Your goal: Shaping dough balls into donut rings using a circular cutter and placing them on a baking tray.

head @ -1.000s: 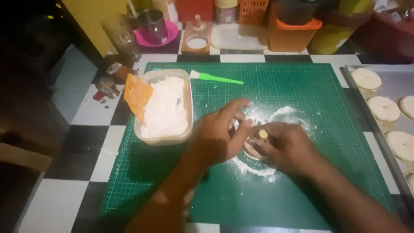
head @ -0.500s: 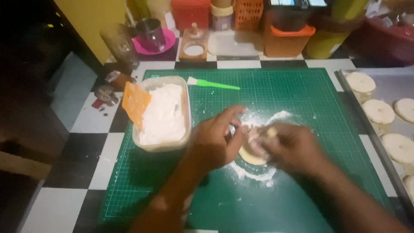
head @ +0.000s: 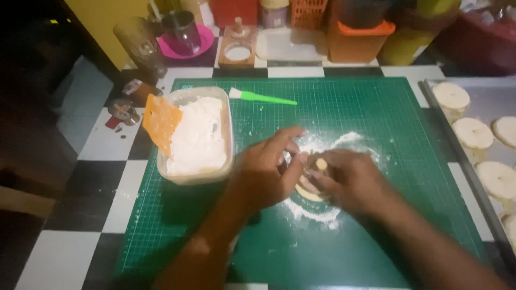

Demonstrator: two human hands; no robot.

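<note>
A small pale piece of dough (head: 307, 192) lies on the floured middle of a green cutting mat (head: 376, 107). My left hand (head: 263, 174) rests on its left side with the fingers curled over it. My right hand (head: 349, 180) covers it from the right, fingertips pinching the dough's top, where a small pale knob shows. Most of the dough is hidden under both hands. Loose flour rings the spot.
A plastic tub of flour (head: 199, 137) with an orange scraper (head: 161, 123) stands at the mat's left. A green-handled brush (head: 263, 98) lies behind. A metal tray (head: 430, 96) on the right holds several round dough discs (head: 473, 132). Containers and a cup line the back.
Both hands stay on the dough; the fingers have shifted slightly around it, and the camera view has drifted a little.
</note>
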